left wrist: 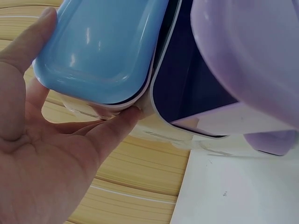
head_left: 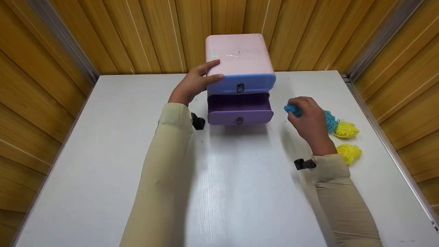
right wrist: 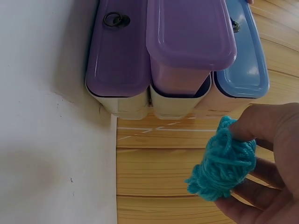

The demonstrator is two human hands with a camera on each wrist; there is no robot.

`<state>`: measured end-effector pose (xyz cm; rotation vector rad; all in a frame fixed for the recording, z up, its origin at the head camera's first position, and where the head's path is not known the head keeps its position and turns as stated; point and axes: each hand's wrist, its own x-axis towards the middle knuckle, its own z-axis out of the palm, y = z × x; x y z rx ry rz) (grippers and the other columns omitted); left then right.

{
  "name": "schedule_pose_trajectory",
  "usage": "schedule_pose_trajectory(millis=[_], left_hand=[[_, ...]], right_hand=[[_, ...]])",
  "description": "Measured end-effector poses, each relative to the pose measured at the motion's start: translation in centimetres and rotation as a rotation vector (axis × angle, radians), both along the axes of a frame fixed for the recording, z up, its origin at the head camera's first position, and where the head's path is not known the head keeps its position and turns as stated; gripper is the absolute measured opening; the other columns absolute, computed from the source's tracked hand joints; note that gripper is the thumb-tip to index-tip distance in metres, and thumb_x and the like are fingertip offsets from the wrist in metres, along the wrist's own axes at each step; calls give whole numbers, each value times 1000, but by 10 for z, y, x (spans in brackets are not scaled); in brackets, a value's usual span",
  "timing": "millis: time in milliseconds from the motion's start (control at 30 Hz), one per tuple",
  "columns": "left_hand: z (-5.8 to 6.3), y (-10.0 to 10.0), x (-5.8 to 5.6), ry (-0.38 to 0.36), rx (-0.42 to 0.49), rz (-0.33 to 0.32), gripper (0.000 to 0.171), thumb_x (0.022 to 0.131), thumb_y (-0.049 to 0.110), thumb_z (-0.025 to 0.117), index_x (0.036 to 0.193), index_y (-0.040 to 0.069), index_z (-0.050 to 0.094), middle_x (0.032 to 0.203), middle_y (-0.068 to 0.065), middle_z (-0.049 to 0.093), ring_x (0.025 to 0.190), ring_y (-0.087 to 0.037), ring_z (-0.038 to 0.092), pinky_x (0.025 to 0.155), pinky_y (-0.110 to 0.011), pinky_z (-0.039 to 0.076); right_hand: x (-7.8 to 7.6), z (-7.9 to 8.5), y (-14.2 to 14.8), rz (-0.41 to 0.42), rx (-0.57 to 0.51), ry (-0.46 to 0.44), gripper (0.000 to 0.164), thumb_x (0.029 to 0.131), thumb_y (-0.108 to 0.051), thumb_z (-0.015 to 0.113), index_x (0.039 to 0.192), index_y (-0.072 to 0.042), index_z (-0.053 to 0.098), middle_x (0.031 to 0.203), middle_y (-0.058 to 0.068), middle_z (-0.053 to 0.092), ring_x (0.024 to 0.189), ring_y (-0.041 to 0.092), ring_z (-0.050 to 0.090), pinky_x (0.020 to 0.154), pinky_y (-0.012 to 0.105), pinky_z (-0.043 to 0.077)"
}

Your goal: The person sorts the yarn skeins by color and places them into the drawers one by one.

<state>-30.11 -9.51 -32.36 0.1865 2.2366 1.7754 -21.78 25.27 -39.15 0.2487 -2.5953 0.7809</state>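
Note:
A small drawer box (head_left: 236, 51) with a pink top stands at the back of the table. Its upper blue drawer (head_left: 219, 86) is closed, and the purple middle drawer (head_left: 223, 117) is pulled out. My left hand (head_left: 194, 82) rests on the box's upper left corner, fingers extended over the top and along the side. To the right of the box, my right hand (head_left: 308, 118) pinches a small ball of blue yarn (right wrist: 224, 163) between thumb and fingers, apart from the drawers. A lower purple drawer (right wrist: 119, 56) appears closed in the right wrist view.
Right of and behind my right hand lie another blue yarn ball (head_left: 331, 121) and two yellow yarn balls (head_left: 346, 130), (head_left: 349, 153), the nearer one partly behind the wrist. Wood-patterned walls (head_left: 154, 34) enclose the white table (head_left: 103, 137) at the back and sides.

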Motion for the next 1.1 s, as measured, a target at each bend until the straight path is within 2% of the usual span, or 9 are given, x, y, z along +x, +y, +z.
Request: schedule_pose_trajectory(millis=[200, 300, 500, 833, 967, 1100], left_hand=[[13, 0, 18, -16, -40, -3, 66, 85, 40, 73, 144, 40, 43, 160, 10, 23, 147, -15, 24, 113, -37, 36], [18, -1, 21, -29, -47, 1, 65, 86, 41, 72, 144, 41, 43, 160, 11, 23, 148, -16, 22, 115, -38, 34], [24, 0, 19, -19, -25, -4, 64, 85, 41, 73, 143, 41, 44, 160, 12, 23, 149, -15, 19, 116, -38, 33], [23, 2, 20, -21, -26, -11, 65, 85, 40, 73, 143, 40, 44, 160, 11, 24, 149, -15, 18, 115, -37, 34], [18, 3, 16, -13, -21, -8, 66, 85, 39, 74, 144, 40, 44, 160, 10, 24, 148, -15, 21, 114, -37, 36], [6, 2, 5, -2, -5, 1, 67, 82, 41, 76, 142, 42, 45, 159, 11, 25, 147, -13, 24, 113, -36, 37]], right_hand=[[-1, -1, -5, 35, -12, 39, 29, 85, -9, 71, 114, -8, 67, 122, 13, 62, 114, 30, 59, 101, 48, 48], [-2, 1, -7, 36, -10, 35, 29, 86, -11, 71, 115, -9, 67, 123, 12, 61, 115, 29, 59, 101, 47, 48], [-5, 6, -10, 31, -23, 23, 30, 87, -12, 70, 117, -9, 67, 126, 10, 61, 116, 28, 58, 101, 46, 48], [-6, 8, -16, 52, -13, 46, 32, 86, -11, 72, 118, -10, 67, 128, 9, 62, 118, 27, 59, 100, 44, 49], [-6, 8, -19, 75, -15, 54, 32, 86, -8, 71, 118, -9, 67, 129, 9, 62, 119, 29, 59, 100, 46, 48], [-6, 9, -23, 93, -22, 68, 31, 86, -7, 71, 117, -9, 67, 129, 9, 62, 119, 28, 59, 101, 46, 47]])
